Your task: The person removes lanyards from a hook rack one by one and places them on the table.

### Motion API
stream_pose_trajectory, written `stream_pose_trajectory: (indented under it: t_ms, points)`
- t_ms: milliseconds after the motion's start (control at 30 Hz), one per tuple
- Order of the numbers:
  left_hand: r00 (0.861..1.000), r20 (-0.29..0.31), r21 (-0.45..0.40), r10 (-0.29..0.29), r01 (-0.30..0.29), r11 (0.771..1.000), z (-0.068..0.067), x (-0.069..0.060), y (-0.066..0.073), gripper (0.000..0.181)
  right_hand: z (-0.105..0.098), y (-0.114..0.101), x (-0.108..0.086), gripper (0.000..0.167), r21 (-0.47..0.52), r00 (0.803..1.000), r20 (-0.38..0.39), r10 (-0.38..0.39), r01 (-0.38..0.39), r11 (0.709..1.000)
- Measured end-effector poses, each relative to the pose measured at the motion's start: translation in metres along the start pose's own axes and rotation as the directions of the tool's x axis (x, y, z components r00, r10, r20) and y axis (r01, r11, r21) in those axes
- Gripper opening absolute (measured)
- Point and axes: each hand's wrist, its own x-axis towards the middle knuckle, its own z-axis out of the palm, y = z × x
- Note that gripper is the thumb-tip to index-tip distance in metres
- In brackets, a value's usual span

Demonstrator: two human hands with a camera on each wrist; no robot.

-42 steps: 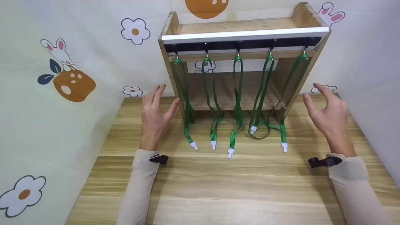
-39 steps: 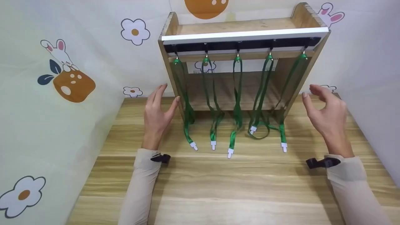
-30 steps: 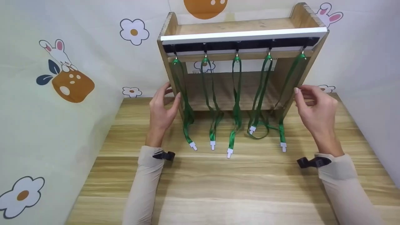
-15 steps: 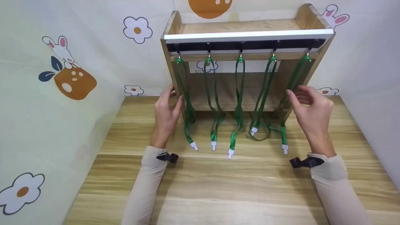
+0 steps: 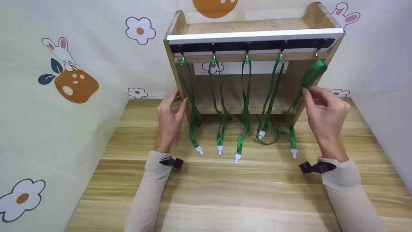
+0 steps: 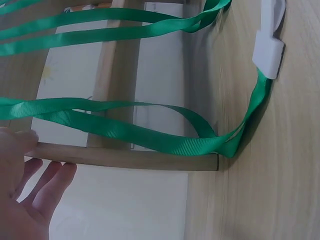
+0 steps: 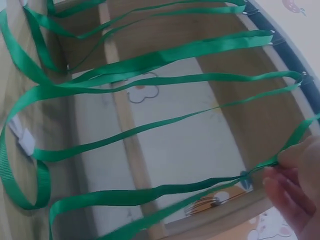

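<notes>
Several green lanyards with white plastic clips hang in a row from hooks on a wooden rack (image 5: 257, 35). My right hand (image 5: 328, 109) pinches the rightmost lanyard (image 5: 313, 73) between thumb and fingertips, below its hook. The strap above the pinch bulges up in a slack loop; whether it is still on the hook, I cannot tell. In the right wrist view the fingers (image 7: 290, 200) close on the bunched strap. My left hand (image 5: 170, 117) grips the rack's left side panel (image 6: 130, 159), thumb on the front edge, fingers behind it. Nearest to it hangs the leftmost lanyard (image 5: 193, 106).
The rack stands on a wood-grain table (image 5: 244, 196) against patterned cloth walls (image 5: 70, 135). Clips and lower strap ends lie on the tabletop before the rack. The second lanyard from the right (image 5: 273, 93) curls into a loop there, near the rightmost one's tail.
Both hands have moved inward to the rack. The left has taken hold of its side panel; the right has pinched the rightmost lanyard and pushed its top upward into a slack bulge.
</notes>
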Motion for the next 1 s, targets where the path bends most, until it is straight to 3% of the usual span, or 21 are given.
stream_pose_trajectory:
  t_ms: [167,400,567,733,1000]
  points:
    - [1.0,-0.01,-0.052,-0.009,0.008,0.999,-0.001,0.001,-0.001,0.05,-0.016,-0.019,0.007,0.017,0.045,1.0,-0.021,-0.012,0.013,0.999]
    - [1.0,-0.005,-0.056,-0.023,0.023,0.998,-0.002,0.003,-0.001,0.051,-0.044,-0.024,0.02,0.017,0.101,0.994,0.102,0.047,-0.057,0.993]
    - [1.0,-0.018,-0.045,-0.016,0.015,0.999,-0.001,0.002,-0.001,0.049,-0.059,-0.008,0.028,0.018,0.134,0.982,0.148,0.113,-0.133,0.982]
    - [1.0,-0.028,-0.032,-0.002,0.001,0.999,0.0,0.002,-0.003,0.05,-0.067,0.018,0.033,0.021,0.041,0.965,0.163,0.205,-0.214,0.976]
    - [1.0,-0.025,-0.011,-0.007,0.007,1.0,0.001,0.0,-0.003,0.05,-0.072,0.048,0.038,0.024,-0.01,0.938,0.084,0.337,-0.337,0.941]
